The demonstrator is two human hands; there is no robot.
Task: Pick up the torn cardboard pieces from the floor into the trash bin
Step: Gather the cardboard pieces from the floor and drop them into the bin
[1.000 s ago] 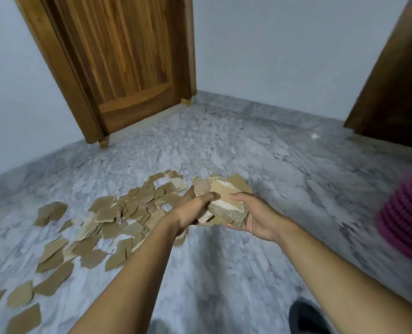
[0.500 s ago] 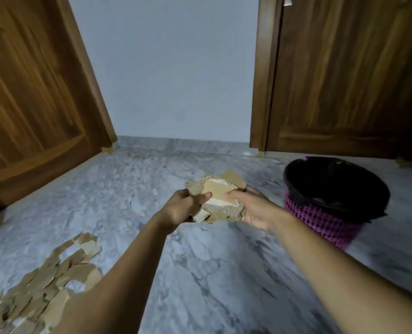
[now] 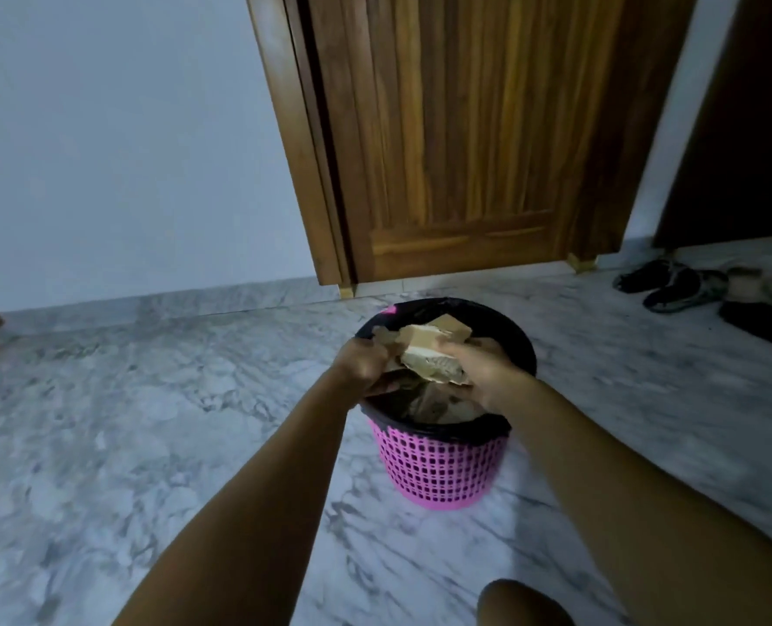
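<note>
1. I am holding the bundle of torn cardboard pieces [image 3: 425, 350] at frame centre, over the open mouth of the trash bin [image 3: 438, 467].
2. My left hand [image 3: 366, 365] and right hand [image 3: 488, 370] are both clamping it from either side.
3. The pink bin is standing on the marble floor [image 3: 149, 422], below the wooden door [image 3: 456, 128].

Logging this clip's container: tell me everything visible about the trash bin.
The trash bin is a round pink plastic basket with a lattice wall, lined with a black bag folded over its rim. It stands upright on the marble floor before a wooden door. Cardboard scraps already lie inside. Both hands, left and right, hold a cardboard bundle above its opening.
</note>
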